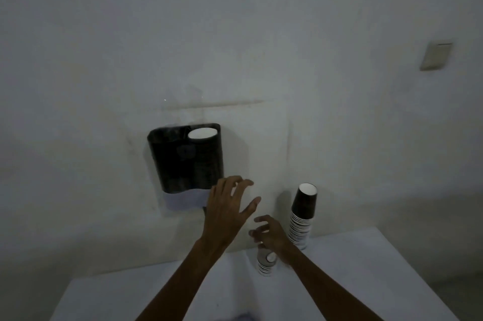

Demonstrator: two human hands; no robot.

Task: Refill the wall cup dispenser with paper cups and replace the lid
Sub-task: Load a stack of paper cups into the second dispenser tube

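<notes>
A dark cup dispenser (pixel 183 158) hangs on the wall with no lid on top. A white cup base (pixel 201 134) shows in its right tube. My left hand (pixel 230 205) is raised with fingers spread, just right of and below the dispenser, holding nothing. My right hand (pixel 271 237) hovers lower, fingers apart, above a short stack of paper cups (pixel 265 263) on the table; whether it touches the stack is unclear. A tall stack of dark paper cups (pixel 303 216) stands upside down against the wall on the right. No lid is in view.
A white table (pixel 366 281) fills the lower part of the view and meets the wall. A pale switch plate (pixel 436 56) is on the wall at upper right. The room is dim.
</notes>
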